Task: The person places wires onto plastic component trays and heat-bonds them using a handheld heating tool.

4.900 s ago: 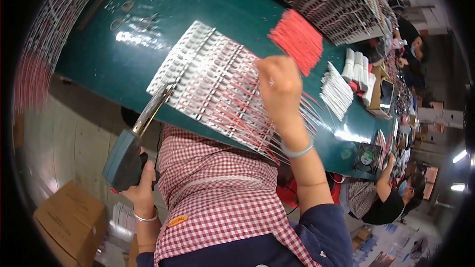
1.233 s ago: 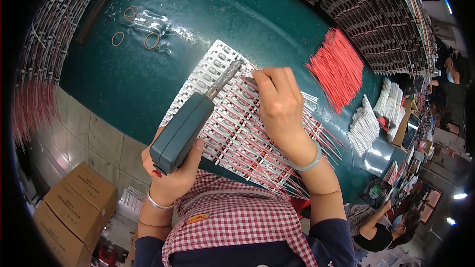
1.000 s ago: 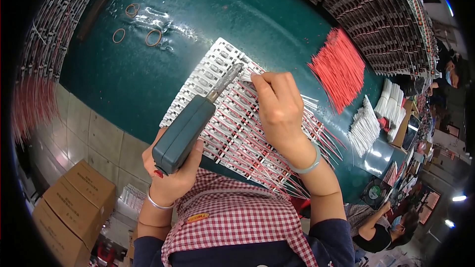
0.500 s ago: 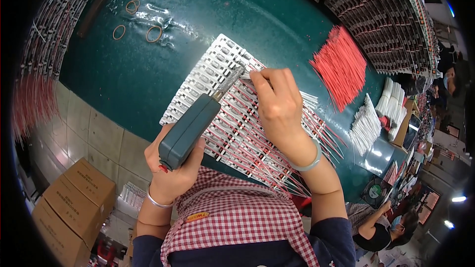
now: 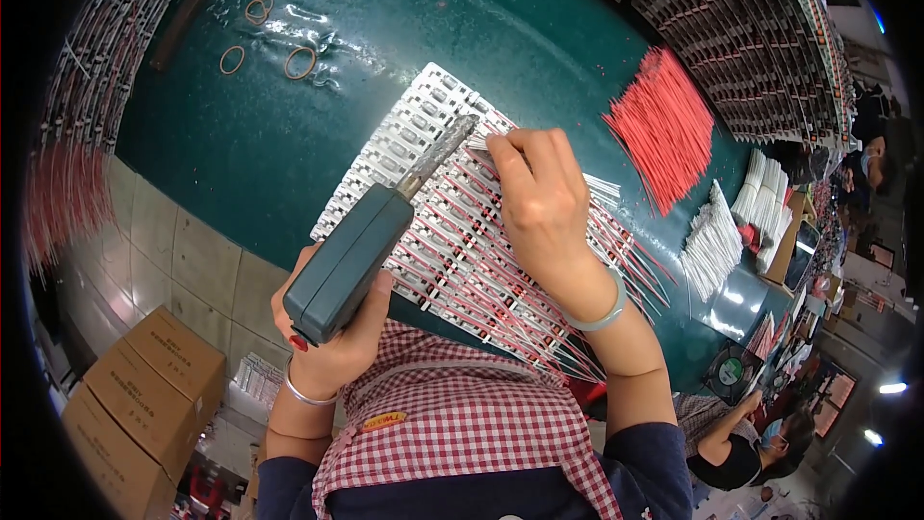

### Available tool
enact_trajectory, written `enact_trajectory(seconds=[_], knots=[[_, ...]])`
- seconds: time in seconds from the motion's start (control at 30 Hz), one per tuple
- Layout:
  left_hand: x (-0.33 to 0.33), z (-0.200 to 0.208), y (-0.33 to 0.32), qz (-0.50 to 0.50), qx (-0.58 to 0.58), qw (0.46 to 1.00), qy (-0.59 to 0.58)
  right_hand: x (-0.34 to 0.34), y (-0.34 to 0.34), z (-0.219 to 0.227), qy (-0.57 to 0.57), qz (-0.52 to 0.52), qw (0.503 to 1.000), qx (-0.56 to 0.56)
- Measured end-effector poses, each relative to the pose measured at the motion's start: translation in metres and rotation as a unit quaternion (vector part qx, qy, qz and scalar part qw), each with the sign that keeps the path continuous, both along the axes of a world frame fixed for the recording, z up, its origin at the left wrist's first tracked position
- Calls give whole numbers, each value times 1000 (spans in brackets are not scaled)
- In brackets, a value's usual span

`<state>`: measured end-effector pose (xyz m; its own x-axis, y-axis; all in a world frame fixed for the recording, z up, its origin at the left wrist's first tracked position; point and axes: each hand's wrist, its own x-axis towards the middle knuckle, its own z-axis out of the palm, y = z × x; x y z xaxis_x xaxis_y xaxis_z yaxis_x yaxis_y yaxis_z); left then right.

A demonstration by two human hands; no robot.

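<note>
My left hand (image 5: 354, 339) is closed round the handle of a dark green soldering gun (image 5: 348, 255). Its metal tip, coated in grey, points up and right over a panel of white plastic holders (image 5: 385, 149) set in rows. Red and white wires (image 5: 500, 284) run from the panel's holders toward the lower right. My right hand (image 5: 547, 200) is above the panel's right side, thumb and fingers pinched on the ends of a few white wires (image 5: 478, 143), close beside the gun's tip. Its palm hides part of the wires beneath.
A red wire pile (image 5: 662, 130) and white wire bundles (image 5: 712, 243) lie right on the green table (image 5: 433, 14). Rubber bands (image 5: 300, 64) lie far left. Stacked wired panels (image 5: 712, 19) line the back right. Cardboard boxes (image 5: 144, 395) stand lower left. A co-worker (image 5: 736, 443) sits lower right.
My left hand has drawn the soldering gun slightly down and left, showing more of its tip. My right hand stays almost in place, still pinching the white wires.
</note>
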<state>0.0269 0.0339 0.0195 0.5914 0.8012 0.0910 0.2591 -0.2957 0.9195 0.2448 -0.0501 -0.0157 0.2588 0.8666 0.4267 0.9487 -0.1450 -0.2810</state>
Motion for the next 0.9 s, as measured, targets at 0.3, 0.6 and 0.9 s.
enact_trajectory(seconds=[0.3, 0.6, 0.9], knots=[[-7, 2, -1, -2, 3, 1000, 17, -9, -6, 4, 25, 11, 1000, -4], [-11, -1, -3, -6, -34, 999, 30, -9, -4, -1, 9, 21, 1000, -3], [-8, 1, -3, -5, -22, 999, 45, -12, -3, 4, 11, 5, 1000, -14]])
